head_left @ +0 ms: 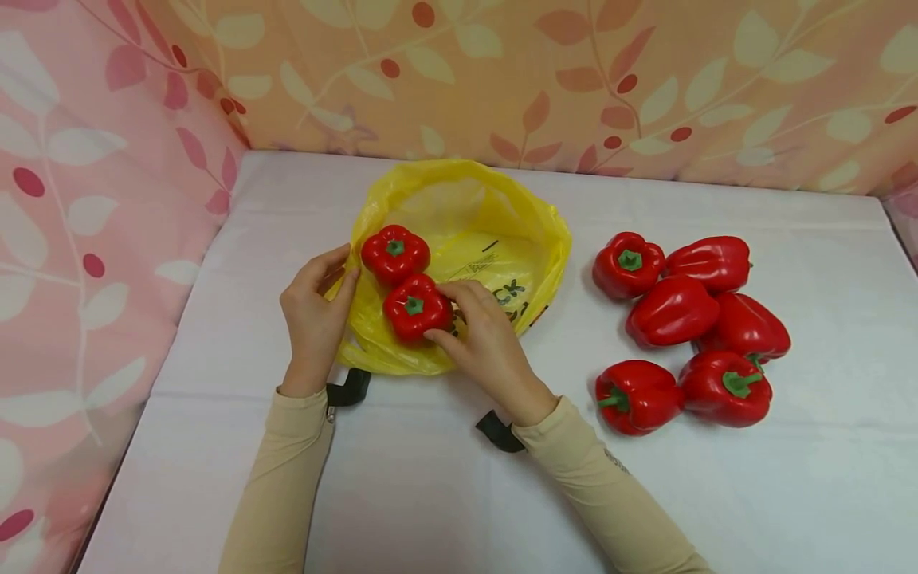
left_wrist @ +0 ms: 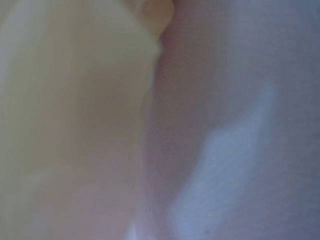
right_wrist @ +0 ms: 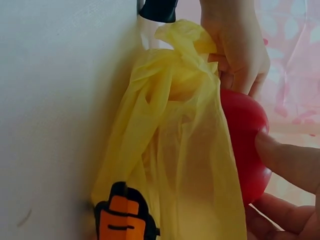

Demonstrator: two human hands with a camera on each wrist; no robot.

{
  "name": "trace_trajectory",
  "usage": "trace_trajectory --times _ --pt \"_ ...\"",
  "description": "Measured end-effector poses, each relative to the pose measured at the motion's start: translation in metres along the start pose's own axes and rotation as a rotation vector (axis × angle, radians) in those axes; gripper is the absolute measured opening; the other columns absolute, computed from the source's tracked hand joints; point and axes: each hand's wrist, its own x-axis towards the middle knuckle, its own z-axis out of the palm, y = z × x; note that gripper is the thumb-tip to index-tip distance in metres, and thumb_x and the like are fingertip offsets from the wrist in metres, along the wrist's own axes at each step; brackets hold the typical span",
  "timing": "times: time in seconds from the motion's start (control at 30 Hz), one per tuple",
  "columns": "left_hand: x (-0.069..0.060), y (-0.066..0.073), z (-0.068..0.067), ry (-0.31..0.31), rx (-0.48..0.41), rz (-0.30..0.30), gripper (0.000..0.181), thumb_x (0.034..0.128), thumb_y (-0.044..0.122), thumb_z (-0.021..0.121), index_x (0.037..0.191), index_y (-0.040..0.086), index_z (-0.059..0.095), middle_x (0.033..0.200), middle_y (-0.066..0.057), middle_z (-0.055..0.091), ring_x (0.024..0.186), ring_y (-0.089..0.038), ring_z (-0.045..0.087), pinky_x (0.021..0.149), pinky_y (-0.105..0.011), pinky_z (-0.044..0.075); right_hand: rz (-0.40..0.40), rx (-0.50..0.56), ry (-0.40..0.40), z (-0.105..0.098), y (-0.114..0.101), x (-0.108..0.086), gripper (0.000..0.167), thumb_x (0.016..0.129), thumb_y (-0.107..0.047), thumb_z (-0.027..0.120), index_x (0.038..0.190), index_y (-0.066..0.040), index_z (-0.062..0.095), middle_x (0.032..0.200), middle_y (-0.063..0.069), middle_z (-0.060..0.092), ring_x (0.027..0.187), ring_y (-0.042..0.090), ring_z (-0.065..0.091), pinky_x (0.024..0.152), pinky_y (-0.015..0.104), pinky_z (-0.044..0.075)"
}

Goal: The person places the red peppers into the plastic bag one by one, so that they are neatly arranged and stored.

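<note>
One pepper (head_left: 383, 259) is bagged; a second pepper (head_left: 409, 320) is gripped by the right hand (head_left: 491, 335), the yellow bag (head_left: 534, 219) by the left hand (head_left: 313, 307). Six peppers (head_left: 672, 312) are left.

L wrist cam: nearly all blur; I can't ID the pale mass (left_wrist: 70, 125) at L. Head cam: R fingers (head_left: 469, 296) hide pt of the front pepper (head_left: 410, 311) & some lettering on the bag (head_left: 554, 247); its small print's too tiny for me. L sleeve (head_left: 276, 478) & R sleeve (head_left: 617, 494) cut by btm edge; R sleeve mark illegible. R wrist cam: bag covers pt of pepper; R fingers cropped, orange print (right_wrist: 120, 220) cut at btm.
</note>
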Motion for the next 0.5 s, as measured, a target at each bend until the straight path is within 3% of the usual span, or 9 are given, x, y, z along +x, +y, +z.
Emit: trace_trajectory --times 0.17,0.5 --pt "0.0002 -0.0002 0.0003 -0.001 -0.001 0.001 0.028 0.0850 0.003 0.067 0.113 -0.003 0.066 0.112 -0.013 0.066 0.104 -0.022 0.062 0.089 -0.032 0.052 0.027 0.033 -0.005 0.0002 0.0021 -0.0002 0.053 0.077 -0.015 0.079 0.123 0.000 0.055 0.118 0.009 0.056 0.106 0.020 0.055 0.088 0.030 0.053" --pt "0.0001 -0.0003 -0.0009 0.007 0.001 -0.007 0.029 0.0843 0.002 0.068 0.112 -0.003 0.066 0.112 -0.014 0.066 0.104 -0.023 0.063 0.089 -0.031 0.052 0.000 0.065 0.014 0.0036 0.0030 -0.0008 0.052 0.078 -0.016 0.078 0.122 0.000 0.056 0.117 0.010 0.057 0.104 0.019 0.056 0.088 0.028 0.052"
